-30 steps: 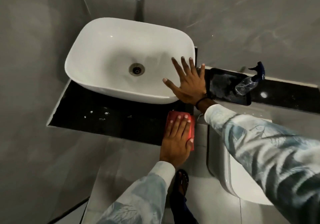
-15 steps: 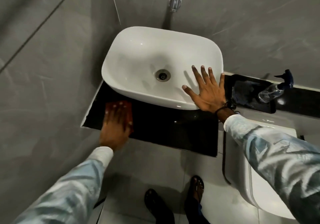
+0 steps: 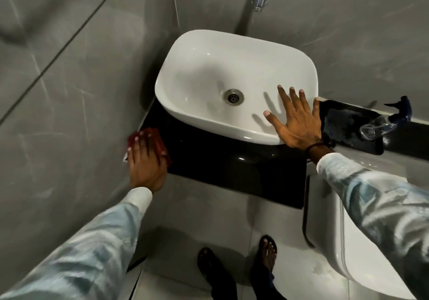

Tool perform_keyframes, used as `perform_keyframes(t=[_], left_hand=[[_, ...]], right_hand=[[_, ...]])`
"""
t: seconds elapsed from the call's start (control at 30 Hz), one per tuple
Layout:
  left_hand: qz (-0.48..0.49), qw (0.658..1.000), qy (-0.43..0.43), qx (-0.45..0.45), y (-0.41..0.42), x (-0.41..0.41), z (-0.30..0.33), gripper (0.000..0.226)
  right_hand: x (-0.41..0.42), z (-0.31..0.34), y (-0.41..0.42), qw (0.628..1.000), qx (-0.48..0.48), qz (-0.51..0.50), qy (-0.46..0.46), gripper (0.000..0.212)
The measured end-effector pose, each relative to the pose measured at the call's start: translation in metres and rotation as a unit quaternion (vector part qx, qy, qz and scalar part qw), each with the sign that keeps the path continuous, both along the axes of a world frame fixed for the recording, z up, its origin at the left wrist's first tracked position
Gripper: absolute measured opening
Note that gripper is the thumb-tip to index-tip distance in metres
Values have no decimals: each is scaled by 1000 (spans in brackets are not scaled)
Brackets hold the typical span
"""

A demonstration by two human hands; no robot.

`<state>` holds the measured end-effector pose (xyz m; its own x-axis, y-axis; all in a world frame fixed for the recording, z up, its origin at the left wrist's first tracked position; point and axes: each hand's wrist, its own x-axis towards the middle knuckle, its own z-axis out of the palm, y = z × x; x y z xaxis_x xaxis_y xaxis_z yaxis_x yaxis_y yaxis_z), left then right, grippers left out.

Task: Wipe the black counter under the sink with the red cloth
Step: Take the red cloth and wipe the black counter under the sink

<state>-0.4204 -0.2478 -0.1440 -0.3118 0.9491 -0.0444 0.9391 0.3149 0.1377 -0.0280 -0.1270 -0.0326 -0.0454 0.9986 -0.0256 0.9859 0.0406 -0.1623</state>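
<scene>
Red cloth lies at the far left end of the black counter, against the grey wall, pressed flat under the left hand. Fingers of that hand are extended over the cloth, palm down, not curled around it. One second ago the cloth sat at the counter's right front edge; half a second ago it was near the left end; it now reaches the left corner. Right hand stays spread flat on the right rim of the white sink, gripping nothing, as in both earlier frames. White specks seen on the counter's left part one second ago no longer show. Spray bottle lies on the ledge to the right.
</scene>
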Motion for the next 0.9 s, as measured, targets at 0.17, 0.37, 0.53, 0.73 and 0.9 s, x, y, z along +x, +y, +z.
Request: perform_keyframes(t=[0.17,0.37,0.53,0.73,0.9], left_hand=[[139,987,-82,2,-31,66,3,70],[-55,995,-75,-19,-68,168,5,72],[-210,976,-38,-33,-60,150,-4,74],[-50,997,-38,-40,-39,152,4,75],[-214,972,-87,-48,-64,240,10,74]], right_hand=[[-2,1,-3,1000,5,-6,6,87],[-3,2,-3,1000,1,-11,5,86],[1,1,-3,1000,3,-8,10,86],[0,-1,-4,1000,4,-16,21,84],[4,-1,-26,999,13,-4,36,80]])
